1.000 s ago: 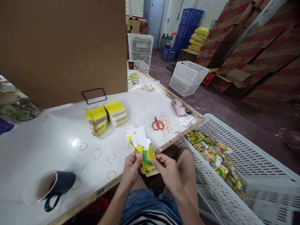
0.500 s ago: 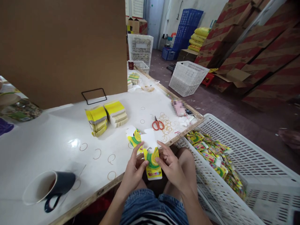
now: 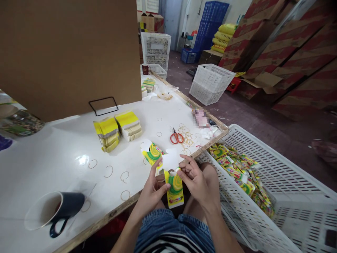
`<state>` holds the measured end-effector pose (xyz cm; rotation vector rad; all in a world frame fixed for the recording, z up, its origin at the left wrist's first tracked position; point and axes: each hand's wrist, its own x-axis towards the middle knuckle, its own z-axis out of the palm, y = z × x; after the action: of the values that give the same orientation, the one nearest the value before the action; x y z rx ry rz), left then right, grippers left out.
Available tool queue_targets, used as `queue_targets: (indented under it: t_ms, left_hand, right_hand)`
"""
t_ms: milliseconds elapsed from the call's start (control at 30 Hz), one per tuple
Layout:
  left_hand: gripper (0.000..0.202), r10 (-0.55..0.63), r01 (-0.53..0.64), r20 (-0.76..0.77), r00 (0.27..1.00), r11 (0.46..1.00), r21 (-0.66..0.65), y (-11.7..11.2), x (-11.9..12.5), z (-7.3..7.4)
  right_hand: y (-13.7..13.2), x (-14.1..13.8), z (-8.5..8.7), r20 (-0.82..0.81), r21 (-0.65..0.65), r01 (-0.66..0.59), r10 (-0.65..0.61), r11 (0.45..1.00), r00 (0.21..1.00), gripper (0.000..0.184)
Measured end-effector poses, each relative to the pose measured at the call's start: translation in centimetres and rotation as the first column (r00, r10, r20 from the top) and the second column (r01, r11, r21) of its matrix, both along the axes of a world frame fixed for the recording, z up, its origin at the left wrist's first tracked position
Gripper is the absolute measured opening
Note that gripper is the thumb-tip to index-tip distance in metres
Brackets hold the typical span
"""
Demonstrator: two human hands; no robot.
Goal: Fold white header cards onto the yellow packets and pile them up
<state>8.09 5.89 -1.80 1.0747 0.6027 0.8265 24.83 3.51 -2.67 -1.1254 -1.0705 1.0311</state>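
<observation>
Between my two hands, over my lap at the table's edge, is a small yellow-and-green printed carton (image 3: 174, 188) with a white flap standing up at its top. My left hand (image 3: 152, 186) grips its left side, thumb on the front. My right hand (image 3: 193, 177) pinches its upper right side near the flap. Just beyond, on the table, lie more flat yellow-and-green cartons (image 3: 152, 151). Red-handled scissors (image 3: 176, 137) rest further back, beside a scatter of rubber bands (image 3: 187, 135).
Two bundles of yellow flat cartons (image 3: 129, 125) stand on the white table (image 3: 68, 147). A dark blue mug (image 3: 70, 205) is at the front left. A white crate (image 3: 297, 211) with filled packets (image 3: 242, 172) stands at my right. A large cardboard sheet (image 3: 71, 52) rises behind.
The carton has straightened and extended downward, its printed front showing more fully. My right fingers have moved to its upper edge; my left hand still grips its side.
</observation>
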Motion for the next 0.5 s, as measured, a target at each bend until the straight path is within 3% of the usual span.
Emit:
queue_targets:
  t_ms: [67,167,233,367,500]
  left_hand:
    - [0.089,-0.018,0.018,-0.005,1.000,1.000,-0.008,0.1,0.0,0.0]
    - [0.087,-0.011,0.011,-0.010,1.000,1.000,-0.010,0.1,0.0,-0.1]
    - [0.075,-0.003,0.004,-0.038,0.999,1.000,0.010,0.0,0.1,-0.1]
    - [0.050,0.047,-0.035,-0.156,0.987,0.996,0.080,-0.1,0.2,-0.5]
    - [0.048,0.127,-0.087,-0.255,0.959,0.983,0.162,-0.3,0.3,-0.8]
  right_hand:
    - [0.0,0.1,-0.4,-0.027,-0.006,-0.031,0.031,0.999,0.999,0.041]
    - [0.2,0.5,-0.9,-0.008,0.001,-0.052,0.052,0.999,0.999,0.025]
    - [0.2,1.0,-0.9,0.062,0.051,-0.048,0.045,0.998,0.997,0.019]
    - [-0.1,2.0,0.2,0.225,0.130,-0.103,0.072,0.986,0.972,0.028]
    - [-0.4,1.8,1.0,0.178,-0.037,-0.190,0.193,0.981,0.965,0.030]
